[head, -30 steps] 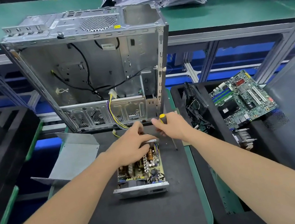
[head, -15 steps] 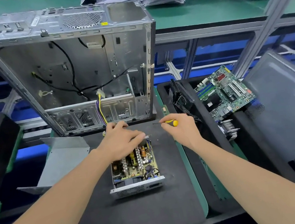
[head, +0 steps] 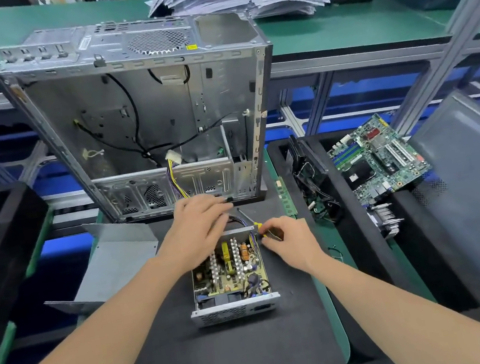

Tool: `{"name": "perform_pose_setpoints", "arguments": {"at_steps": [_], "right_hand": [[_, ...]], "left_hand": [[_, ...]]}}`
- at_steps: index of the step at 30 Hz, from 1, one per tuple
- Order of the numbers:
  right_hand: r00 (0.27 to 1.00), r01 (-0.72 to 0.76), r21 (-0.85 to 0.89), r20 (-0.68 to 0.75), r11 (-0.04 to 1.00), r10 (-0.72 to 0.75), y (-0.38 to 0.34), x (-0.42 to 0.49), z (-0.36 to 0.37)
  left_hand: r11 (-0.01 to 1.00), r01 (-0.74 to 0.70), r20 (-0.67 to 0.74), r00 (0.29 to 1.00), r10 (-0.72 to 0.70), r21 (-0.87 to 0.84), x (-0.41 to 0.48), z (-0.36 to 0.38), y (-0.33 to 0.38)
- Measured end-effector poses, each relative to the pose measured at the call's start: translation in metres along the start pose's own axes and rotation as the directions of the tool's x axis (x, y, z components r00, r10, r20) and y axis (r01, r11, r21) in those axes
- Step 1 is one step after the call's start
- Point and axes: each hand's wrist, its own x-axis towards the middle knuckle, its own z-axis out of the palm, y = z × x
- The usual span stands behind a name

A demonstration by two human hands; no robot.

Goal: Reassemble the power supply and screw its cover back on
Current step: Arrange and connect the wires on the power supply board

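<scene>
From the head camera: kept the left hand spread and pressing on the far-left end of the power supply, over its wires. Drew the right hand in from well right of the power supply to its far-right corner, pinching the screwdriver. Left the cover lying just left of the power supply, unfitted. Probably seating wires before closing.

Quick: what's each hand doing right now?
Left hand: open, fingers resting on the power supply's far end.
Right hand: holds the yellow-handled screwdriver.
</scene>
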Motion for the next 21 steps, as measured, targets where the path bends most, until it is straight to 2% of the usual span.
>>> {"name": "perform_pose_setpoints", "arguments": {"at_steps": [1,2,3,4,5,7,9,10,12,15,16,17,19,21], "right_hand": [[1.000,0.002,-0.004,0.003,1.000,-0.002,-0.003,0.003,-0.001],[1.000,0.005,-0.010,-0.012,1.000,-0.005,-0.006,0.007,-0.002],[0.999,0.010,-0.018,-0.038,1.000,-0.011,-0.011,0.012,-0.003],[0.998,0.019,-0.020,-0.066,1.000,-0.020,-0.017,0.017,-0.005],[0.995,0.030,-0.009,-0.090,1.000,-0.031,-0.024,0.023,-0.006],[0.991,0.070,0.028,-0.115,0.997,-0.067,-0.041,0.035,-0.009],[0.989,0.120,0.055,-0.099,0.991,-0.114,-0.060,0.047,-0.008],[0.989,0.139,0.063,-0.061,0.988,-0.135,-0.069,0.054,-0.006],[0.986,0.148,0.040,0.066,0.988,-0.150,-0.085,0.065,0.000],[0.960,0.189,-0.067,0.222,0.980,-0.170,-0.095,0.075,0.008],[0.950,0.215,-0.083,0.248,0.973,-0.189,-0.095,0.077,0.010],[0.941,0.235,-0.096,0.272,0.967,-0.202,-0.094,0.078,0.010],[0.929,0.241,-0.127,0.317,0.962,-0.191,-0.089,0.081,0.009],[0.927,0.213,-0.147,0.343,0.966,-0.152,-0.085,0.083,0.010]], "left_hand": [[0.996,0.074,-0.146,0.986,-0.079,-0.040,0.000,-0.004,-0.001],[0.978,0.188,-0.285,0.936,-0.206,-0.090,0.002,-0.009,-0.001],[0.933,0.321,-0.387,0.849,-0.361,-0.165,0.006,-0.014,-0.002],[0.860,0.436,-0.432,0.743,-0.511,-0.266,0.011,-0.019,-0.003],[0.770,0.512,-0.408,0.654,-0.637,-0.380,0.017,-0.025,-0.005],[0.580,0.586,-0.229,0.565,-0.793,-0.566,0.028,-0.034,-0.010],[0.460,0.647,-0.058,0.542,-0.838,-0.609,0.036,-0.036,-0.013],[0.441,0.665,-0.032,0.532,-0.846,-0.603,0.038,-0.036,-0.014],[0.469,0.636,-0.087,0.536,-0.840,-0.613,0.042,-0.035,-0.013],[0.586,0.475,-0.211,0.630,-0.747,-0.657,0.034,-0.034,-0.008],[0.608,0.455,-0.235,0.641,-0.731,-0.650,0.027,-0.031,-0.007],[0.599,0.466,-0.235,0.626,-0.743,-0.651,0.019,-0.027,-0.008],[0.507,0.552,-0.157,0.559,-0.814,-0.662,0.004,-0.018,-0.013],[0.446,0.700,-0.047,0.510,-0.859,-0.557,-0.006,-0.010,-0.020]]}}
